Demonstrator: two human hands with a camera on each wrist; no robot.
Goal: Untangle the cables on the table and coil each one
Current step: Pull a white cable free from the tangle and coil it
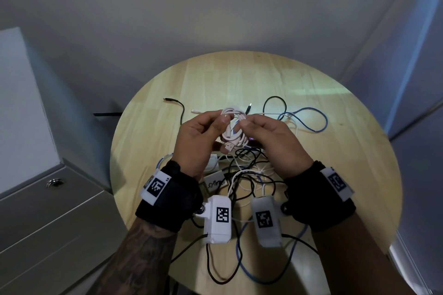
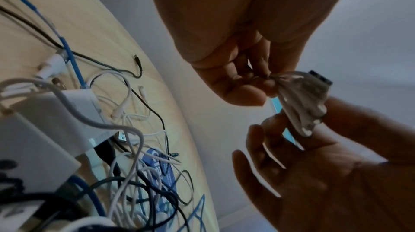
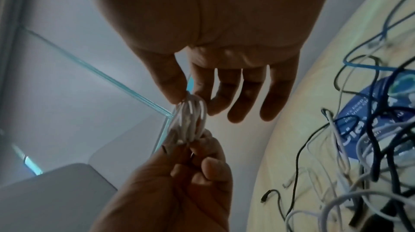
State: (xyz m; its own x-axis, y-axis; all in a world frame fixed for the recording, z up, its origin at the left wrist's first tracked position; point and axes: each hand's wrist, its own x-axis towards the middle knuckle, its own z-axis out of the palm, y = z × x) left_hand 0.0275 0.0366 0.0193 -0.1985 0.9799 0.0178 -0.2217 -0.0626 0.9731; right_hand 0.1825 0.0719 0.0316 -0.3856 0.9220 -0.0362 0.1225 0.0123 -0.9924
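**Both hands on one white coil above the tangle**

Our left hand [image 1: 195,141] pinches the coiled white cable [image 1: 233,130] between thumb and curled fingers, holding the bundle raised over the round wooden table [image 1: 335,175]. Our right hand [image 1: 271,141] meets it from the other side, thumb and forefinger nipping the coil's loops while the other three fingers hang straight and loose, as the right wrist view shows. A USB plug [image 1: 230,146] sticks out at the coil's near end.

Below and around the hands lies the tangle [image 1: 247,175]: black, white and blue cables crossing each other. A blue cable [image 1: 311,120] loops out to the right, and a black cable [image 1: 178,105] trails off to the left, its plug lying apart on the bare wood. A white power adapter [image 2: 74,111] sits among the strands near us.

A blue label [image 2: 161,170] with white lettering lies under the tangle; we can't read its words. Our wrist straps carry black-and-white square code markers [image 1: 157,185]. A grey cabinet [image 1: 48,199] stands to the left.
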